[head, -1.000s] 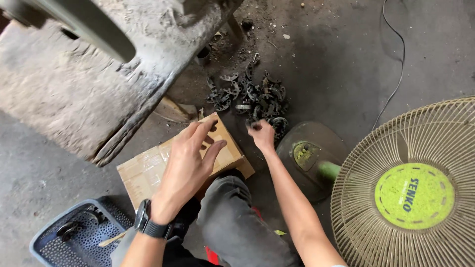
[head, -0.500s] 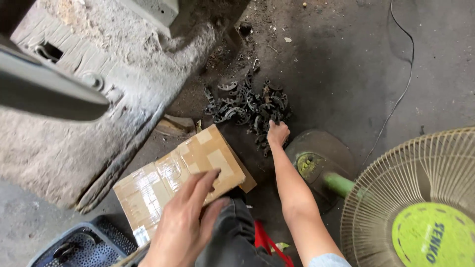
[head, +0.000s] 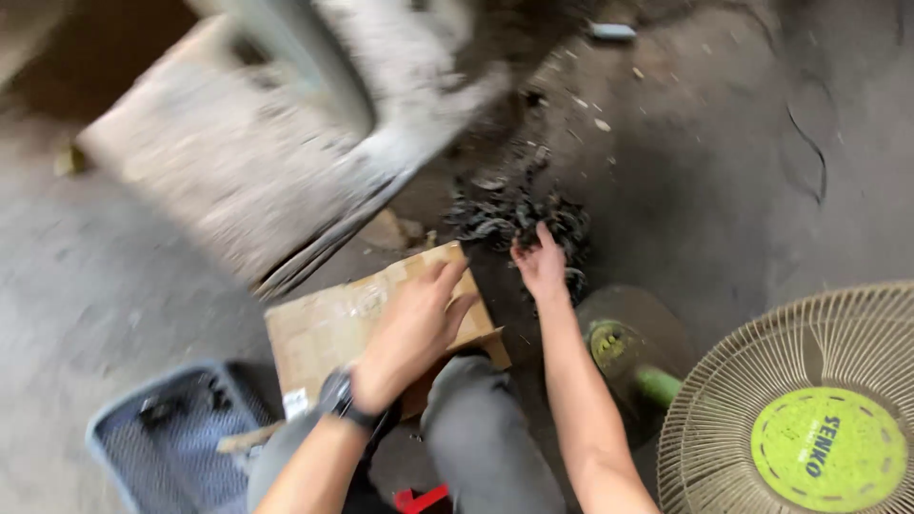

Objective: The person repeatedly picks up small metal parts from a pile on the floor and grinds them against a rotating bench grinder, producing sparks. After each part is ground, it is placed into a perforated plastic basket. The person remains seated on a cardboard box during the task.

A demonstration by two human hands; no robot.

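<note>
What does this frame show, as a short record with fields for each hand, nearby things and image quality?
left hand: open, palm down on the flattened cardboard box
right hand: reaching into the pile of dark metal scraps; grasp cannot be told
nearby: blue basket at lower left, beige fan with green hub at right
floor: grey, dirty concrete
image: motion-blurred

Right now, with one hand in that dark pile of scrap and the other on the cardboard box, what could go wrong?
1. The right hand is bare in the tangled pile of dark scrap pieces; a sharp edge could cut the fingers.
2. The left hand presses on the taped cardboard box, which sits on the gritty floor and might slide or give way.
3. The fan stands close beside the right forearm; an elbow could knock it.
</note>
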